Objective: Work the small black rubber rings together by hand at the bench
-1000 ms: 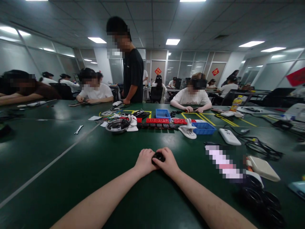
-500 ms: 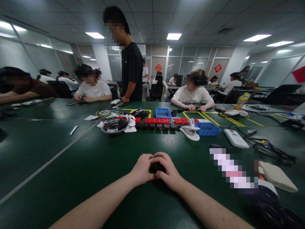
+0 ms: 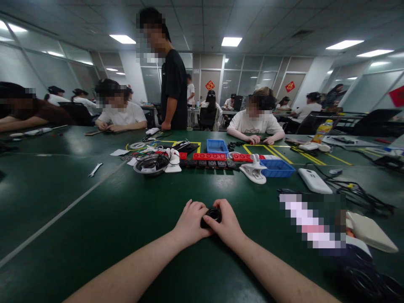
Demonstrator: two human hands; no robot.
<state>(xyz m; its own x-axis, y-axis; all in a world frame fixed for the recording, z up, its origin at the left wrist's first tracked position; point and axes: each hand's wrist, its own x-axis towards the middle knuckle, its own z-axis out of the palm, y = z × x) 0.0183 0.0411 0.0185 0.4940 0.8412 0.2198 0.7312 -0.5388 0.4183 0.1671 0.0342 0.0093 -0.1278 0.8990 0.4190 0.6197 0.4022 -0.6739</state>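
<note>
Between my hands, low over the green table (image 3: 142, 202), is a small black round thing (image 3: 213, 214) with a ring-like top; its exact kind does not show. My left hand (image 3: 191, 223) curls around its left side. My right hand (image 3: 227, 223) grips it from the right, the thumb lying across its top and the fingers bent round the far side. Both hands are closed on it and cover much of its edge and underside.
Beyond my hands stand red socket strips (image 3: 209, 156), a white clip (image 3: 254, 170), a blue tray (image 3: 277, 168) and a bowl of cables (image 3: 148, 170). A wrench (image 3: 95, 169) lies left. At right are a white device (image 3: 314, 181) and black cables (image 3: 362, 198). Several people work opposite.
My right hand's thumb has moved up onto the black round thing, and the fingers have shifted apart from the left hand's. More of its ring-like top now shows.
</note>
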